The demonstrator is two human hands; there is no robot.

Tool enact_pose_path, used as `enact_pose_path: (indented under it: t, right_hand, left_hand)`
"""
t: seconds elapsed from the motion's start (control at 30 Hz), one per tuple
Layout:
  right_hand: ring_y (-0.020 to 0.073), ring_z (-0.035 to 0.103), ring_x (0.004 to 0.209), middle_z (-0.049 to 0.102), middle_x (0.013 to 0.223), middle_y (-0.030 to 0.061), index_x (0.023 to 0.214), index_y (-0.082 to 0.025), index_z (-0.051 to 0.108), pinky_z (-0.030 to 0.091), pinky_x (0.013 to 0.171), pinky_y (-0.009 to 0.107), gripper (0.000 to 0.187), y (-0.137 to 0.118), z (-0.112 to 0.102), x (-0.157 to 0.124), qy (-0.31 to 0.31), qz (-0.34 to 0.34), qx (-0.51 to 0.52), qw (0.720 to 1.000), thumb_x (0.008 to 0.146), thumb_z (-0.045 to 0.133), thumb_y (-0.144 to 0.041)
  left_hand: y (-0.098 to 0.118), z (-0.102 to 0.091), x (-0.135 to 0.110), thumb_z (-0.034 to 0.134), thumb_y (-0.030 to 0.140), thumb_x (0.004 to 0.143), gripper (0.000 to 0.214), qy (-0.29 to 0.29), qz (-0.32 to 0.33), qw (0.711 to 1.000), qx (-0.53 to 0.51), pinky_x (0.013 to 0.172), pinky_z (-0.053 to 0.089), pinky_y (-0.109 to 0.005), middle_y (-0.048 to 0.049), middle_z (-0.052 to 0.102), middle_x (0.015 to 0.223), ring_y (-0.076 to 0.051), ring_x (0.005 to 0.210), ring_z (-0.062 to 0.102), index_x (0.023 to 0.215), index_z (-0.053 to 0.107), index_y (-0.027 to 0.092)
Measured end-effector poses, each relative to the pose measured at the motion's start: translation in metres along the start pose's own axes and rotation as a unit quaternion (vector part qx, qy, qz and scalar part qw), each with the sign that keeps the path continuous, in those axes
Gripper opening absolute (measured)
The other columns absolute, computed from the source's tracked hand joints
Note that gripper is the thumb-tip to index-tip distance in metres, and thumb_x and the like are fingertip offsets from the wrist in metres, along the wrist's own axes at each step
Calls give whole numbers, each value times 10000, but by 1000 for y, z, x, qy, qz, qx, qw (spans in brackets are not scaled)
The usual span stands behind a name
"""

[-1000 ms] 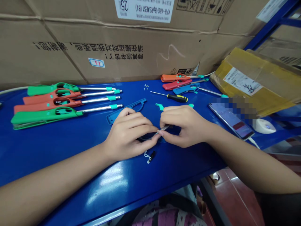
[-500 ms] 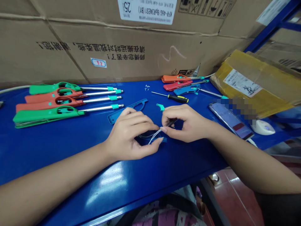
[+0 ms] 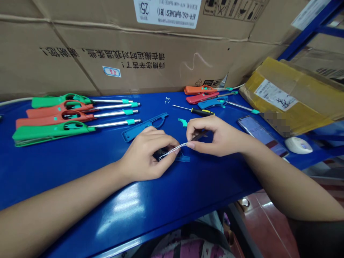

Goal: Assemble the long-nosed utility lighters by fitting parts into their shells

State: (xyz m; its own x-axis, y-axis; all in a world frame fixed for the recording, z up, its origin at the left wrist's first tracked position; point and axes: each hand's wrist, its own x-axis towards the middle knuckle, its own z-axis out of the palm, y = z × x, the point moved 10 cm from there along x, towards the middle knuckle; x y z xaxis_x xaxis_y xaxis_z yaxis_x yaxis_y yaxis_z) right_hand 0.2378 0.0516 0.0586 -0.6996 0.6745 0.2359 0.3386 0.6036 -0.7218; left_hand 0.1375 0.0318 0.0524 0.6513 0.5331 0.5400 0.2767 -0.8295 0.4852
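Note:
My left hand (image 3: 147, 154) is closed over a blue lighter half-shell (image 3: 184, 157) on the blue table (image 3: 80, 168), pinching a thin white wire (image 3: 172, 149). My right hand (image 3: 212, 135) pinches the other end of that wire together with a thin dark metal tube (image 3: 200, 135). The wire runs between the two hands, just above the table. A second blue shell half (image 3: 145, 126) lies just behind my left hand. A small teal trigger piece (image 3: 183, 122) lies behind my right hand.
Several green and red long-nozzle lighters (image 3: 67, 118) lie at the left. Three more lighters (image 3: 206, 96) lie at the back right, with a screwdriver (image 3: 197, 111) in front of them. A phone (image 3: 262, 134), a white tape roll (image 3: 298, 145) and a yellow parcel (image 3: 290, 93) are at the right. Cardboard boxes (image 3: 134, 50) stand behind.
The white wire, which dangled on the table below my hands, has been drawn up and now stretches between them. My right hand moved slightly right and back.

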Motion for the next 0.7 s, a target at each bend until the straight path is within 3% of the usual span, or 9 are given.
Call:
enact_pose_path:
  t: [0.17,0.37,0.57,0.7]
  right_hand:
    - [96,511,658,590,744,-16,773,-177,554,413,626,224,144,-4,2,-3,-13,-14,-99,995,863,658,-219]
    - [92,450,624,522,701,-46,763,-190,510,332,589,234,164,-6,12,-4,-32,-3,-144,989,844,652,-200]
    - [122,494,689,538,736,-20,790,-197,499,390,655,251,143,-19,14,-4,60,-60,-182,980,849,629,-201]
    - [156,515,734,570,756,18,813,-192,523,448,705,285,107,-38,22,-7,69,-136,-245,957,912,555,-214]
  left_hand:
    - [-8,3,1,602,206,898,94,-36,-18,999,12,704,432,-303,14,696,710,-131,642,632,915,694,191]
    - [-11,9,5,601,257,933,142,-182,-4,983,35,728,469,-286,14,731,813,-146,715,670,1000,724,233]
    - [-7,-12,3,628,379,936,210,-197,-4,974,110,740,489,-293,-6,738,913,-174,796,687,1073,716,245]
    - [-11,-10,-10,676,446,897,365,-195,-12,968,157,828,489,-349,-45,708,1095,-224,947,673,1202,673,245]
